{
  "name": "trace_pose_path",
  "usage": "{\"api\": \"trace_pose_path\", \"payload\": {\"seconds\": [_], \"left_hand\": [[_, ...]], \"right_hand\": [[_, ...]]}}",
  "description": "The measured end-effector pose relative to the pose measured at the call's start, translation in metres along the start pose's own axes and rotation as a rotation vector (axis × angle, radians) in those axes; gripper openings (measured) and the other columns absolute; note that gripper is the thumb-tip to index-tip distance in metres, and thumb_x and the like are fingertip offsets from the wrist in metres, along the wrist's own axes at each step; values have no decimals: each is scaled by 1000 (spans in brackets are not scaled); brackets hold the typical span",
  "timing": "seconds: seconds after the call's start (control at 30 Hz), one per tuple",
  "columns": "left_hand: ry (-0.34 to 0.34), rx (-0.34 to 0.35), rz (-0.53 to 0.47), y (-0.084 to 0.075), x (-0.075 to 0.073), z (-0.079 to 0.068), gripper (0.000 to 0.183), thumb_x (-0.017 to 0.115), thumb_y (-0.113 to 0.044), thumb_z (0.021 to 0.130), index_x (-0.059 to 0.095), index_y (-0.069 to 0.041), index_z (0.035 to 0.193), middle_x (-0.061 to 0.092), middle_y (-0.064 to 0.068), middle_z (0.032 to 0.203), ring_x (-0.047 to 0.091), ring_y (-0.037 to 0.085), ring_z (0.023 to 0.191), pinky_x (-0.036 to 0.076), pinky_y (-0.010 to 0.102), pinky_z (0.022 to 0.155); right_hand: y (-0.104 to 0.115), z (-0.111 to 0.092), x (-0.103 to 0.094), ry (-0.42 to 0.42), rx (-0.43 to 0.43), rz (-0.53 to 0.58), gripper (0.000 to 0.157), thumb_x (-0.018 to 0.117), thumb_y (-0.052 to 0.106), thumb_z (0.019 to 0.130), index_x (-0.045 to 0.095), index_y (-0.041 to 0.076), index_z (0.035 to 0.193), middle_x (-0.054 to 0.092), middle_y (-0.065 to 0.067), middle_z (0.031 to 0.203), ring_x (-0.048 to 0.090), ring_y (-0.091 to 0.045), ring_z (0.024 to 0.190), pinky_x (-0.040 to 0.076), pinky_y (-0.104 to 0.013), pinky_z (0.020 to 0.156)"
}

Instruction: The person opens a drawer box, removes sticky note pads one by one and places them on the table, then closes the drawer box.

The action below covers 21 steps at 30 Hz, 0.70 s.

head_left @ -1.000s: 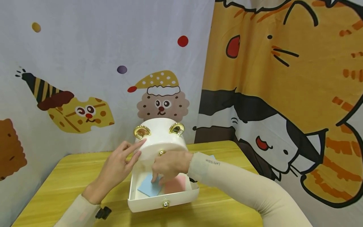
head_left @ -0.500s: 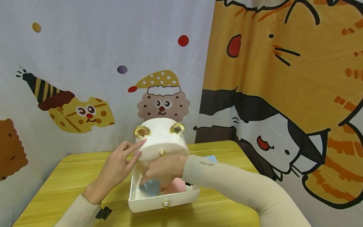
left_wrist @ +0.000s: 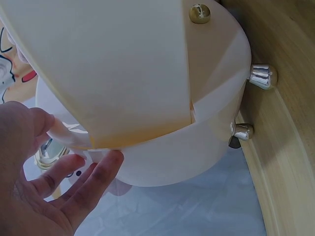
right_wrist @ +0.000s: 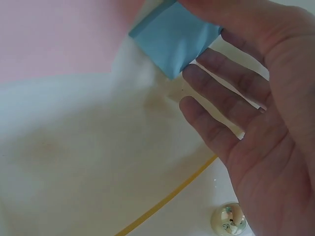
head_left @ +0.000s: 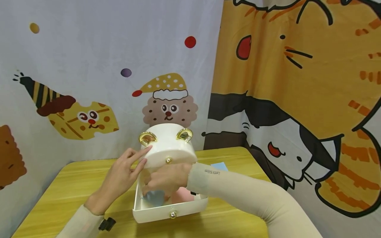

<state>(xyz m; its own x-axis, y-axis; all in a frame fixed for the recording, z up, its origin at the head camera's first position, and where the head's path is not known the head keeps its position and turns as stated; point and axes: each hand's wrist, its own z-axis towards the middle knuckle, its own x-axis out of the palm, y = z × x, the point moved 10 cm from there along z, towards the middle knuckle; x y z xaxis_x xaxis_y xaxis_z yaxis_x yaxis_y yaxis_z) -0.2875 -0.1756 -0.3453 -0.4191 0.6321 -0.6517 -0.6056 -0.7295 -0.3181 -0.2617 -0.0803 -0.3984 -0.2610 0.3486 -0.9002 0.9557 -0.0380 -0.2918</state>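
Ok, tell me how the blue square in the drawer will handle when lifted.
The blue square is probably light, since it looks thin and papery. It may flex easily: faint ripples show near its edge. Square-cornered, it seems unlikely to roll.

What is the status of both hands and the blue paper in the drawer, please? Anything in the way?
Left fingers touching white box. Right fingers at blue paper inside open drawer; grip unclear. Pink paper beside it; no obstruction seen.
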Motion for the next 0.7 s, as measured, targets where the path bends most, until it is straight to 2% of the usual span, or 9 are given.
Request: {"api": "trace_pose_path", "payload": {"seconds": [0.1, 0.3, 0.43, 0.7], "left_hand": [[-2, -1, 1, 0, -1, -1, 55, 81, -6, 110, 72, -23, 161, 63, 6, 101, 43, 2, 70, 47, 22, 58], [-1, 3, -7, 0, -1, -1, 55, 81, -6, 110, 72, -23, 161, 63, 6, 102, 45, 1, 71, 53, 22, 61], [-2, 3, -5, 0, -1, -1, 55, 81, -5, 109, 73, -22, 161, 64, 7, 103, 45, 0, 70, 53, 22, 61], [-12, 16, 4, -1, -1, -1, 56, 82, -5, 108, 73, -23, 161, 63, 4, 102, 46, 2, 72, 53, 22, 61]], "right_hand": [[0, 1, -1, 3, 5, 1, 61, 101, 42, 94, 72, 37, 147, 78, 13, 136, 71, -2, 114, 61, -17, 97], [0, 0, 0, 2, 48, -36, 72, 103, 51, 88, 68, 41, 150, 75, 13, 142, 71, -4, 117, 61, -19, 100], [-1, -1, 3, 17, 78, -7, 76, 103, 53, 88, 65, 42, 153, 72, 13, 144, 70, -4, 116, 60, -20, 101], [-3, -3, 3, 41, 94, 16, 78, 100, 59, 91, 63, 43, 157, 70, 10, 145, 71, -5, 106, 63, -22, 94]]}}
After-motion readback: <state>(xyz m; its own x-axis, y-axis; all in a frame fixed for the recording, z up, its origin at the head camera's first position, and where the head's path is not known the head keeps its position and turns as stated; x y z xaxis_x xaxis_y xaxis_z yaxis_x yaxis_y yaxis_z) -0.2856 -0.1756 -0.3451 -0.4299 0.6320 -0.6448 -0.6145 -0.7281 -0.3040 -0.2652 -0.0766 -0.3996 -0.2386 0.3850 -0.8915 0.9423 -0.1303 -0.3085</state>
